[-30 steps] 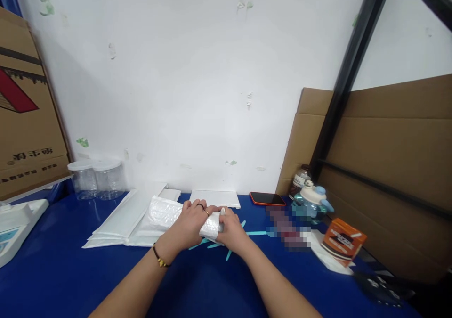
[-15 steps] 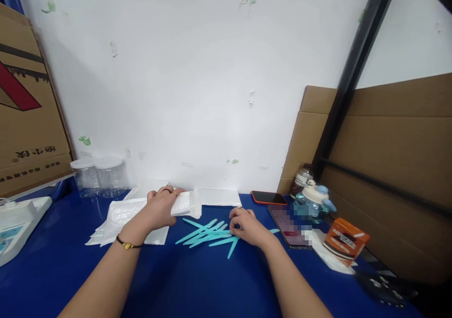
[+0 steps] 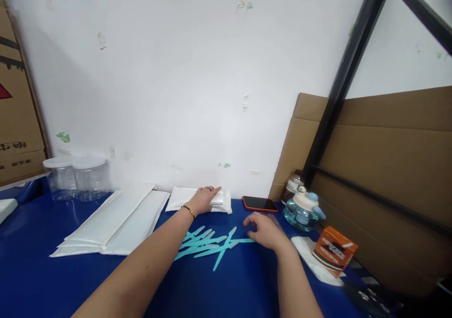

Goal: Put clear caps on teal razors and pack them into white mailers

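- The left hand (image 3: 205, 199) is stretched forward to the back of the blue table (image 3: 52, 280), near the white wall (image 3: 176, 73). It lies flat, palm down and fingers straight, on a folded white bubble mailer (image 3: 221, 200); it presses on it and does not grasp it.
- This mailer rests on top of a small stack of white envelopes (image 3: 178, 200) beside the wall.
- The right hand (image 3: 264, 228) is on the table, fingers loosely bent, and holds nothing. Its fingertips are at the right end of a pile of teal plastic sticks (image 3: 208, 245).
- The sticks lie spread and crossed in the middle of the table, between the two forearms.
- On the left there is a bigger pile of long white mailers (image 3: 113, 221), and behind it two clear jars (image 3: 76, 179).
- On the right I see a phone with a red case (image 3: 259, 203), a light blue bottle (image 3: 302, 209) and an orange box (image 3: 334, 252) on a white tissue.
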Tool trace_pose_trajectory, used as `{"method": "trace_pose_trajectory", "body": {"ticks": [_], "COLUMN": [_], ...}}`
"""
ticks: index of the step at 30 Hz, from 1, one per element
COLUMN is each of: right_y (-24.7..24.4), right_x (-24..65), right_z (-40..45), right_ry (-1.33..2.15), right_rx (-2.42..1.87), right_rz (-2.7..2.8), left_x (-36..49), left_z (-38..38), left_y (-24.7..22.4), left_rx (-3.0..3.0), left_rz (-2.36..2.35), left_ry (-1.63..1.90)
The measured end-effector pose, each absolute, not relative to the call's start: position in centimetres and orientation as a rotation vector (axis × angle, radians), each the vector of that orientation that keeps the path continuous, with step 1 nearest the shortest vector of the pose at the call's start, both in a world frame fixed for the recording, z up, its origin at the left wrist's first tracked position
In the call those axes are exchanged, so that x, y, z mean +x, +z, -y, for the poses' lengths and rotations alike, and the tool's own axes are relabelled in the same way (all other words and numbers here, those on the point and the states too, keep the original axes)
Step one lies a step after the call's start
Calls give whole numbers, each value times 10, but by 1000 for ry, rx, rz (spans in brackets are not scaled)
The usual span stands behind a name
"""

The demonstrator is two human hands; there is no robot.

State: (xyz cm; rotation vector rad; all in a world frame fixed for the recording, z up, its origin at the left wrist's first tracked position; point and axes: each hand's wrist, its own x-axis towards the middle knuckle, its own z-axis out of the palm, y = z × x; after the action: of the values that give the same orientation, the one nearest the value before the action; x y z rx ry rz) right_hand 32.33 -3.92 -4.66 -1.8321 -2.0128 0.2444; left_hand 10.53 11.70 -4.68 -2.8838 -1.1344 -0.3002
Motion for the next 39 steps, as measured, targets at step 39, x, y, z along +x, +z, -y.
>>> {"method": "trace_pose_trajectory", "body": {"ticks": [39], "right_y": [-70], "right_x": [276], "right_z": [24], "right_ry": [360], "right_rx": [-1432], "right_rz": [2262], "left_x": [20], "left_z": [17], "left_y": [-67], "left_rx": [-3279], "left_rz": [1157], "left_ry": [-477]}}
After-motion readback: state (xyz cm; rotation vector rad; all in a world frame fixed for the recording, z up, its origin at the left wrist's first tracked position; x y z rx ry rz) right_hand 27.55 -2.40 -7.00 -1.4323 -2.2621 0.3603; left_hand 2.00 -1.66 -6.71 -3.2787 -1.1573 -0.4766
